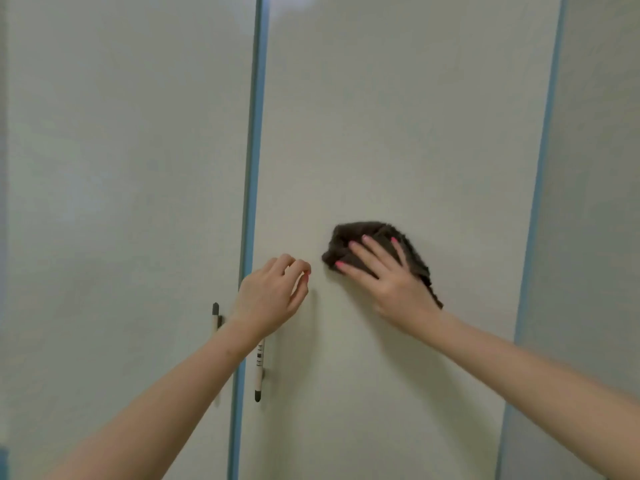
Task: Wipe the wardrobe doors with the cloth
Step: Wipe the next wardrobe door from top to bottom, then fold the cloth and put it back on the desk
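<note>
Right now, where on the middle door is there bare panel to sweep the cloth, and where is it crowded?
Bare panel lies above the dark cloth, between the two blue strips and, and below the right hand down the door. Crowded: the left edge, where the left hand hovers by the handles, close to the cloth.

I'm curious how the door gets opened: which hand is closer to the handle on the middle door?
Left. The left hand overlaps the top of the handle; the right hand is off to the right, pressing the cloth.
</note>
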`<state>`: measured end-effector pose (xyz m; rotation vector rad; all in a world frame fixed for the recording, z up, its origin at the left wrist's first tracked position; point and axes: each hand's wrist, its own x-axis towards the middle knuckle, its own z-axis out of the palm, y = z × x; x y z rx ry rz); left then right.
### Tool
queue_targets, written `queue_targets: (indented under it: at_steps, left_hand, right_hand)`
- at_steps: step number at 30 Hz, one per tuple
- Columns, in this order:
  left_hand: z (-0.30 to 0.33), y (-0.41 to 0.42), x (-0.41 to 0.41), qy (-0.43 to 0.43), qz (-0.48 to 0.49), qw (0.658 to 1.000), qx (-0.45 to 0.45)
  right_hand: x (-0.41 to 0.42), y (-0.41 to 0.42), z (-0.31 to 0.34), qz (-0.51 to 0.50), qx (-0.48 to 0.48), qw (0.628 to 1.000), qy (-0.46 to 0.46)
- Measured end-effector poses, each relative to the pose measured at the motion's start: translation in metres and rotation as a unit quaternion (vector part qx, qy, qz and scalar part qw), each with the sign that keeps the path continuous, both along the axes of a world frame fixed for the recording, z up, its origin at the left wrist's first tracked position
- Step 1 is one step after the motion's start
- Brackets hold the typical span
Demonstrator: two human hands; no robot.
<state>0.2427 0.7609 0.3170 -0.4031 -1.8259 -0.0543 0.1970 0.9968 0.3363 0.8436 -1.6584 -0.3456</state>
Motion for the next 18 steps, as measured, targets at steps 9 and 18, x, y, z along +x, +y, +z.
queue_targets:
  at_steps: [9, 18]
  left_hand:
    - [-0.053, -0.028, 0.008, -0.067, 0.024, 0.997, 0.023]
    - [-0.071, -0.092, 0.026, -0.109, 0.055, 0.992, 0.018]
  right_hand:
    - [-0.009, -0.046, -0.118, 0.053, 0.211, 0.971, -0.098]
    - [0.035, -0.121, -0.067, 0.165, -0.028, 0.985, 0.033]
